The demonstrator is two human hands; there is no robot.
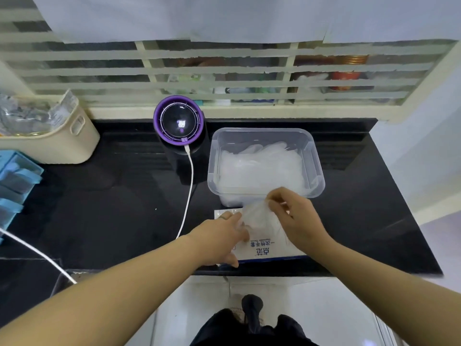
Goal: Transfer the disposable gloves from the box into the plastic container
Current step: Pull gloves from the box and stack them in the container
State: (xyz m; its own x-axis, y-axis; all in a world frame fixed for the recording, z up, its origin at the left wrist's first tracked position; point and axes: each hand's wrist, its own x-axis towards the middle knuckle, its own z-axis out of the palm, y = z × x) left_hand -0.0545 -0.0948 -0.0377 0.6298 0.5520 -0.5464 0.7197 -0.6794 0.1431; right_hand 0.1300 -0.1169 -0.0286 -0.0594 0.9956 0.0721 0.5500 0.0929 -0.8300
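Pulling the next batch free is the step in hand. The right hand (296,218) pinches a wad of clear gloves (254,216) between thumb and fingertips, just above the glove box (269,248). The box lies flat at the near edge of the black counter (112,208), at 6 o'clock from the plastic container (316,156). The left hand (222,236) lies on the box's 9 o'clock side with fingers fairly straight, pressing it down, fingertips touching the wad.

A loose heap of gloves (259,166) covers much of the container's floor, so the task looks well along. How many gloves are left in the box cannot be told.

To do this well, the left hand should bear down so the light box does not lift with the film. The wad should travel up and toward 12 o'clock in one smooth arc, clear the near rim, and be released over the heap's middle. The film looks thin and clingy, so a trailing tail may catch the rim. A purple round device (178,122) and its white cable (188,186) sit at 9 o'clock from the container, off that path.
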